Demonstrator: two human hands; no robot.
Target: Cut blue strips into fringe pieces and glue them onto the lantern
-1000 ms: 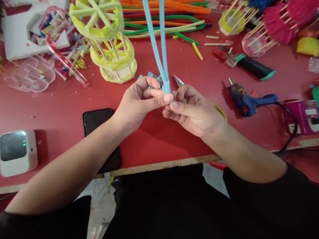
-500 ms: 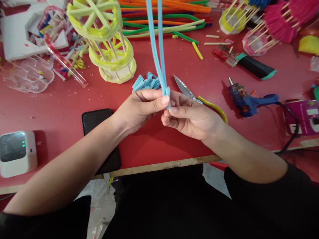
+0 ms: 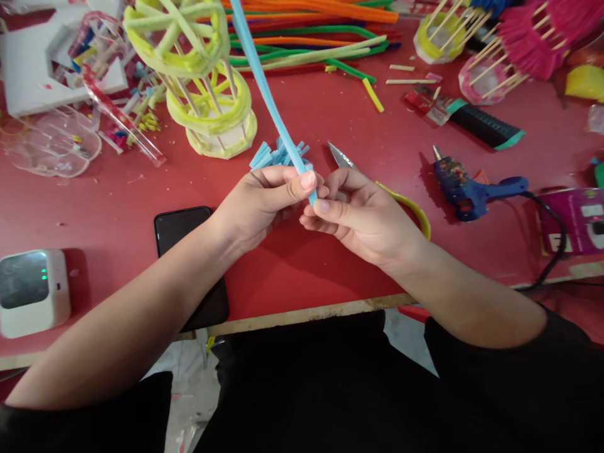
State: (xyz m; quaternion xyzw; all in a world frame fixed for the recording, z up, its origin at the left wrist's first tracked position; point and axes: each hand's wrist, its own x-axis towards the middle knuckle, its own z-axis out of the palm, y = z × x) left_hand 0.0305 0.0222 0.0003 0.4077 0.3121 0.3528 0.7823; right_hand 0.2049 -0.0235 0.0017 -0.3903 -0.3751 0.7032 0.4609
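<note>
Light blue pipe cleaners (image 3: 267, 88) rise up and to the left out of my two hands, their lower ends pinched between the fingers. My left hand (image 3: 276, 198) grips them between thumb and forefinger. Just below, my right hand (image 3: 361, 217) pinches the bottom tips with its thumb and fingers. Behind my left hand lies a pile of short cut blue pieces (image 3: 276, 154). Scissors with a yellow handle (image 3: 408, 204) rest on the table, partly covered by my right hand.
A yellow lantern-like frame (image 3: 207, 94) stands at the back left, with colourful pipe cleaners (image 3: 311, 44) beside it. To the right lie a blue glue gun (image 3: 472, 182) and a black-and-green cutter (image 3: 486, 124). A phone (image 3: 207, 302) lies under my left forearm, near a white device (image 3: 35, 292).
The blue pipe cleaners have tilted from nearly upright to leaning left, and their two strands now lie together. My hands have shifted only slightly.
</note>
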